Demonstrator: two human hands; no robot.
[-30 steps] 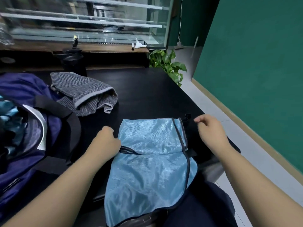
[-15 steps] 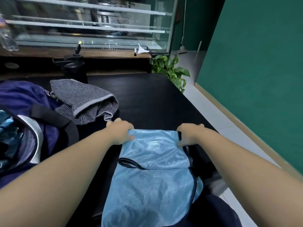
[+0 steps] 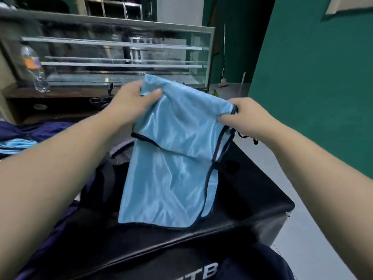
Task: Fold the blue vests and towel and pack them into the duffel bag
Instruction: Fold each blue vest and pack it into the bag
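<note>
Head view: left hand (image 3: 129, 104) and right hand (image 3: 245, 118) each pinch a top corner of the folded blue vest (image 3: 173, 158), which hangs between them above the black worktop (image 3: 248, 201). Duffel bag (image 3: 40, 130) sits left of the left hand, light-blue fabric (image 3: 18, 144) visible inside.

Water bottle (image 3: 33, 68) beside glass display case (image 3: 125, 55)

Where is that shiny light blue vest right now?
In the head view the shiny light blue vest hangs mid-frame above the black table, its top corners gripped by the left hand and right hand.
</note>
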